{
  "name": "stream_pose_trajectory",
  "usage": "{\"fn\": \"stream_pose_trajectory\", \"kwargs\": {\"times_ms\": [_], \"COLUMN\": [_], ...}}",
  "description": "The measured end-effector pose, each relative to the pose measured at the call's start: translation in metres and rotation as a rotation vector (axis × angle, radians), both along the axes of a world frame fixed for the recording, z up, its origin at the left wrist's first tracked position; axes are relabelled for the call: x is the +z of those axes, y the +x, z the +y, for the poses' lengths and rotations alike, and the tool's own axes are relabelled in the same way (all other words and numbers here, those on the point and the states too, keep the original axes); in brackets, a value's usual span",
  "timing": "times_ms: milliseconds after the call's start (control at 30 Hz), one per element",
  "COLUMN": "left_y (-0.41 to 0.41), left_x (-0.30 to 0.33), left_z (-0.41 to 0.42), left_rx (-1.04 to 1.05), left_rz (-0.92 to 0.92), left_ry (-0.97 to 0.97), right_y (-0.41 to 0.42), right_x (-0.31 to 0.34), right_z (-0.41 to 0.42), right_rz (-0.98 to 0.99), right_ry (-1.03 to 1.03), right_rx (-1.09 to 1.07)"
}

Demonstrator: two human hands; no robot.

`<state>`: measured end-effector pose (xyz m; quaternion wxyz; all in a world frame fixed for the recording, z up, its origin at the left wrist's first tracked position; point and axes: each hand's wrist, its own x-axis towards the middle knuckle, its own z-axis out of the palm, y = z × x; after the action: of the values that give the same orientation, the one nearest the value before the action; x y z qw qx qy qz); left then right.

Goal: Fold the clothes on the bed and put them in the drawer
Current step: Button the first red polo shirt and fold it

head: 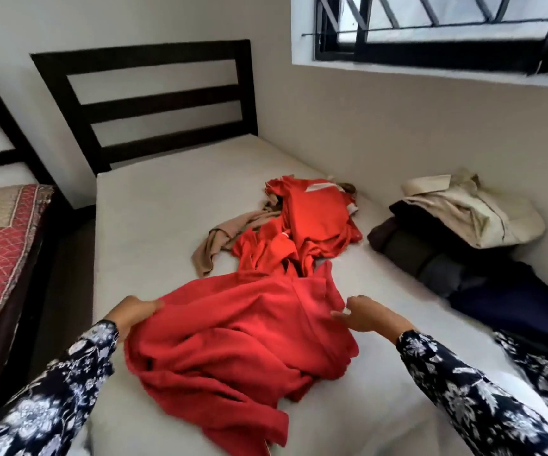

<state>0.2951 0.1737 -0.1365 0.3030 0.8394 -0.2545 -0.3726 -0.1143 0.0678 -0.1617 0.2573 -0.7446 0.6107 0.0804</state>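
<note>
A large red garment (239, 337) lies crumpled on the near part of the white bed (154, 205). My left hand (134, 312) grips its left edge. My right hand (369, 315) hovers at its right edge with fingers spread, holding nothing. Behind it lie more red clothes (312, 222) and a tan garment (215, 241) in a loose heap. No drawer is in view.
Folded dark clothes (430, 255) with a cream shirt (476, 212) on top sit by the right wall. A navy garment (516, 301) lies beside them. A dark headboard (154, 103) stands at the far end; a second bed with a red cover (0, 238) is left.
</note>
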Motion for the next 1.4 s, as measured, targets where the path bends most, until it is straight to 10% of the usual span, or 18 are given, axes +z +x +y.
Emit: {"fn": "stream_pose_trajectory", "kwargs": {"times_ms": [100, 200, 433, 633, 833, 1100, 1400], "left_y": [0.013, -0.014, -0.107, -0.153, -0.155, -0.12, -0.109], "left_x": [-0.028, -0.026, -0.032, -0.059, -0.068, -0.011, 0.119], "left_z": [-0.003, -0.023, -0.091, -0.117, -0.115, -0.105, -0.089], "left_rx": [-0.13, -0.284, -0.856, -1.027, -1.032, -0.73, -0.576], "left_rz": [-0.321, -0.566, -0.538, -0.718, -0.873, -0.575, -0.691], "left_ry": [0.246, 0.092, -0.293, -0.119, -0.1, -0.694, -1.089], "right_y": [0.014, 0.023, 0.011, 0.004, 0.0, -0.012, 0.006], "right_x": [-0.003, -0.015, -0.027, -0.039, -0.01, 0.032, 0.08], "right_z": [0.018, 0.029, 0.052, 0.057, 0.056, 0.04, 0.032], "right_rz": [0.007, -0.002, -0.162, -0.474, -0.879, -1.262, -1.198], "right_ry": [0.119, 0.096, 0.111, 0.35, 0.369, 0.241, 0.221], "right_rx": [0.008, 0.031, -0.029, -0.33, -0.348, -0.225, -0.122]}}
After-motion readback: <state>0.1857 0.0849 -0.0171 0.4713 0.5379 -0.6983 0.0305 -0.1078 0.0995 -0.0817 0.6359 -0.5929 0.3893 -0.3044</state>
